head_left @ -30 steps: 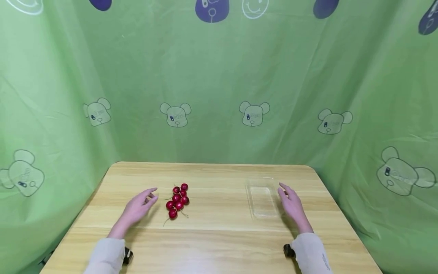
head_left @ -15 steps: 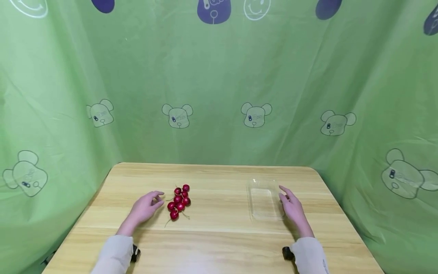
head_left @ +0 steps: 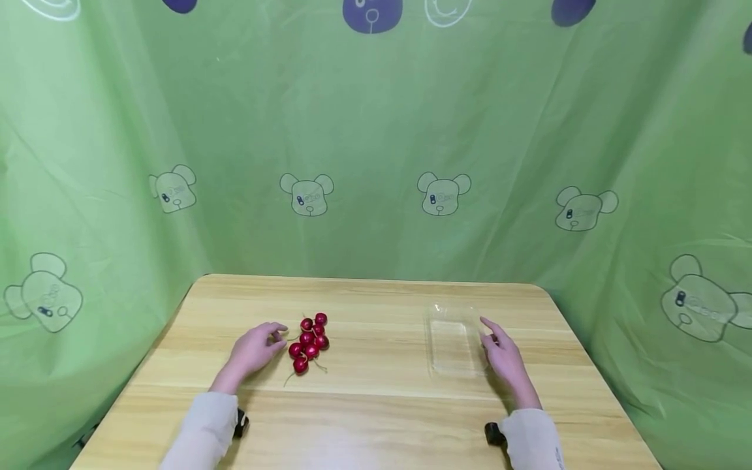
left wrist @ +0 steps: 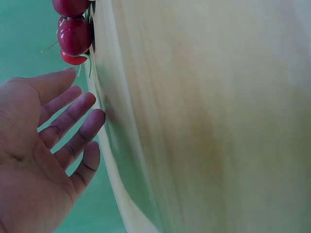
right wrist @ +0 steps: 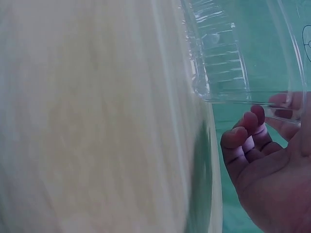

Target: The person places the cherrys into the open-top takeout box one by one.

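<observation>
Several glossy, round cherries [head_left: 311, 350] left of clear, ribbed plastic container [head_left: 450, 344]; left hand [head_left: 255, 349] farther left, grip wide; right hand [head_left: 502, 357] at its right side, grip indeterminable.

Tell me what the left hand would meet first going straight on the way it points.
Most likely the cherries: in the head view, the left hand points at their near side. Its height is hard to judge, so it might pass slightly above them.

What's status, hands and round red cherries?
Left hand empty, beside clustered cherries. Right hand at edge of clear rectangular plastic container, grip unclear. No obstruction visible.
</observation>
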{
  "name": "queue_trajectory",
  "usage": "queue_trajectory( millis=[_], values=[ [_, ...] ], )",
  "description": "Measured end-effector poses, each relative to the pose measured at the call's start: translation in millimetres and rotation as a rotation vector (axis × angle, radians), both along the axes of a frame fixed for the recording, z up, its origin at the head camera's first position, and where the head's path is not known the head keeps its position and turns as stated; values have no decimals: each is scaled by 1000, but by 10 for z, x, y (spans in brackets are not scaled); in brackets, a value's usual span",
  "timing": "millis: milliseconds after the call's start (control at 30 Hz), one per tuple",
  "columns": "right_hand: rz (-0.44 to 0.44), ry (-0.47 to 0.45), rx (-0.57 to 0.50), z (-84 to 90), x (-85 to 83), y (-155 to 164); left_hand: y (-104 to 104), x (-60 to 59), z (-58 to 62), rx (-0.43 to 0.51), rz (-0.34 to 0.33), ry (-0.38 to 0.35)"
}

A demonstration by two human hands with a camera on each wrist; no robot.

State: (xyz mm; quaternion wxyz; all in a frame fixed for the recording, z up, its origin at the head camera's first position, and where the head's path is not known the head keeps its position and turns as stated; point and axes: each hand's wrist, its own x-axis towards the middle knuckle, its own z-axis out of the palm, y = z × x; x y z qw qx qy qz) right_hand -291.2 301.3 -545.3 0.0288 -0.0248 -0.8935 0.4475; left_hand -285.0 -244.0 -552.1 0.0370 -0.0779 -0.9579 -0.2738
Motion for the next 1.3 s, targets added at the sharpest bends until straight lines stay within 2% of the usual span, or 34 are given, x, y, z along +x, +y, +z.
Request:
queue_trajectory(
  millis=[333, 667, 1100, 1300],
  values=[
    [4, 9, 5, -3, 10, -16, 74, -33, 55, -45, 17, -8],
    [7, 20, -10, -4, 4, -27, 96, -75, 46, -62, 29, -2],
    [26, 2, -117, -11, -1, -39, 141, -84, 70, -74, 19, -9],
    [47, 7, -128, -18, -28, -92, 126, -69, 62, -78, 43, -13]
  ],
)
